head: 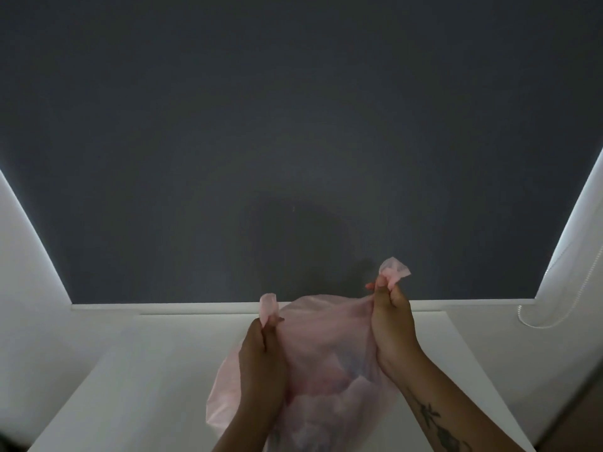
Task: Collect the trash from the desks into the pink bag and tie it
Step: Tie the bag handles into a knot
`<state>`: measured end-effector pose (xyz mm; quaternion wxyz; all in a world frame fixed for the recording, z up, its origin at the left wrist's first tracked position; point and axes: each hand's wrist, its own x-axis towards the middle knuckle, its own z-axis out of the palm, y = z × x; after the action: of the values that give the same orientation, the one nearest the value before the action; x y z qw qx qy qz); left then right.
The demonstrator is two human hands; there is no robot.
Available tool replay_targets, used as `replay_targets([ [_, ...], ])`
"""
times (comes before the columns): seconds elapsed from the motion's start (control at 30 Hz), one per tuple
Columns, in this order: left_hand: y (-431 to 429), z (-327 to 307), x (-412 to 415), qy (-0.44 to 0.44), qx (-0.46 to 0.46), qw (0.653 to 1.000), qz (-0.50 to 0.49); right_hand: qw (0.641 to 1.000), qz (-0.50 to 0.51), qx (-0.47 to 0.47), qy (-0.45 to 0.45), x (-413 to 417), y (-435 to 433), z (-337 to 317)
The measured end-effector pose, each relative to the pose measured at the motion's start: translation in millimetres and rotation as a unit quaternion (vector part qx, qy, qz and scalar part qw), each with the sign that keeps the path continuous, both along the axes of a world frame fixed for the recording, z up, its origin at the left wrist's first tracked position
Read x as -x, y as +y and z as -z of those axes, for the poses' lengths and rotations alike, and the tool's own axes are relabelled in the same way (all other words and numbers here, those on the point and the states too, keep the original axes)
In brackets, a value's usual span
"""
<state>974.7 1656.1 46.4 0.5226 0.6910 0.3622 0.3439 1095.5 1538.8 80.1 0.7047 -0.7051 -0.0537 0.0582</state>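
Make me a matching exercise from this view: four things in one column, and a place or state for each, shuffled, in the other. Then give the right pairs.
Column 1
1. pink bag
2. left hand
3. right hand
4. white cord

Column 2
A. pinches the bag's upper-right corner, the higher of the two
B. lies looped at the far right, beside the blind
C. stretched between both hands over the white desk
D. pinches the bag's lower, left-side corner

Pairs: 1-C, 2-D, 3-A, 4-B
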Motion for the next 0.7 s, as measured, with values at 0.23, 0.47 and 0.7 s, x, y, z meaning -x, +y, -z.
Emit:
replay_targets([
  [0.23, -4.5, -5.4, -1.4, -0.054, 0.053, 0.985, 0.154, 0.944, -0.074, -0.256, 0.195, 6.4, -0.7, 0.5],
  [0.47, -2.2, 13.0, 3.0, -0.021, -0.001, 0.989, 0.149, 0.956, -0.064, -0.235, 0.164, 7.3, -2.1, 12.2],
  [0.7, 1.9, 3.9, 6.0, -0.093, 0.191, 0.965, 0.154, 0.992, -0.112, 0.062, -0.003, 26.1, -6.3, 27.9],
])
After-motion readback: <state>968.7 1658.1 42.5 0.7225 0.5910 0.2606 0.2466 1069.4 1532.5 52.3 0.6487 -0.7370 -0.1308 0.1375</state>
